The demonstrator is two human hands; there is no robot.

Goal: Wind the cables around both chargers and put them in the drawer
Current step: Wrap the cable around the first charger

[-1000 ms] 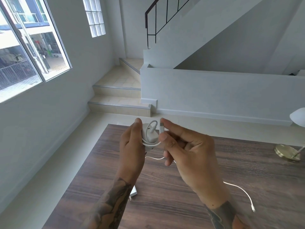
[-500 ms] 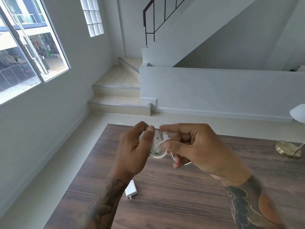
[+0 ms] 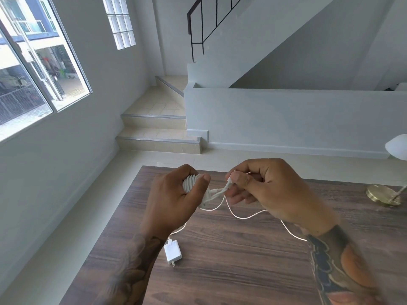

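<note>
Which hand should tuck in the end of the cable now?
Probably the right hand: it already pinches the cable end beside the wound charger. The left hand grips that charger, so it is busy holding it.

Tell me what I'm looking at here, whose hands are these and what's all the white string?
No machine here. A person wears a camera on their head, so you look down at their own two hands. The left hand grips a white charger with its cable wound around it. The right hand pinches the cable's end. On the wooden table lies a second charger, its thin white cable loose. A brass lamp base stands at the right.
</note>
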